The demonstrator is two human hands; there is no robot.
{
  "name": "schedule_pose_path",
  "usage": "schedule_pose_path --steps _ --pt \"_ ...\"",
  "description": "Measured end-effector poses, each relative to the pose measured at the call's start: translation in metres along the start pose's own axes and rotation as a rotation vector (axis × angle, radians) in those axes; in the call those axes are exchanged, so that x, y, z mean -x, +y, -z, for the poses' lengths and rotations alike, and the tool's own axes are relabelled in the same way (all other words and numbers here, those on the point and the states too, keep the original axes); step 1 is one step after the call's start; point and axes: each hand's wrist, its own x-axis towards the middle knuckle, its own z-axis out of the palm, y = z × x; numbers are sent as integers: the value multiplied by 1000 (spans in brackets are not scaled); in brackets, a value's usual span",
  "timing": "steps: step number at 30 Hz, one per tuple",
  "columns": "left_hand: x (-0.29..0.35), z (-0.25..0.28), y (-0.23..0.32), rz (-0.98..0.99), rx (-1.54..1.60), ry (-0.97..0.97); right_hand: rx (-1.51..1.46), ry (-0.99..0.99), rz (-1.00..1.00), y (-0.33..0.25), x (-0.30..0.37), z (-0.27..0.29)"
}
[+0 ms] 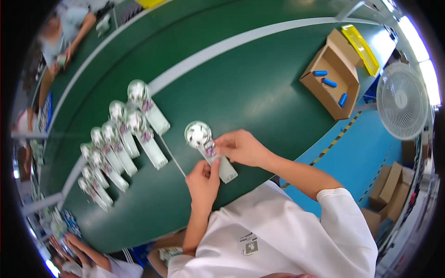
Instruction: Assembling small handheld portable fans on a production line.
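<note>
In front of me on the green table lies a pale handheld fan (228,171) with a round clear head and white blades. My left hand (203,185) is closed at the near side of its handle, with the thumb pressed on it. Over the neck, my right hand (244,147) is closed in a pinch beside a small purple patch; whatever is between its fingertips is too small to make out. To the left, several similar fans (153,150) lie in slanting rows, heads pointing away from me.
An open cardboard box (331,99) holding blue cylindrical cells (329,82) stands at the far right, near a yellow tray (361,48). A large white fan (401,98) stands beyond the table edge. Co-workers (69,37) sit at the left. Open cartons (391,190) are on the blue floor.
</note>
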Motion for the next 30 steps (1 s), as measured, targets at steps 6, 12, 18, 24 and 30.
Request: schedule_pose_path --steps 6,12,18,24,30 --pt "25 31 -23 29 219 147 198 824 310 -45 56 151" --pt "17 40 -11 -82 156 117 1047 813 75 32 70 301" --pt "16 42 -8 -207 124 103 1221 1019 -32 61 68 327" --pt "27 45 1 -288 177 67 -78 876 316 -21 77 223" --pt "31 31 41 -562 235 147 -100 -96 203 -51 58 48"
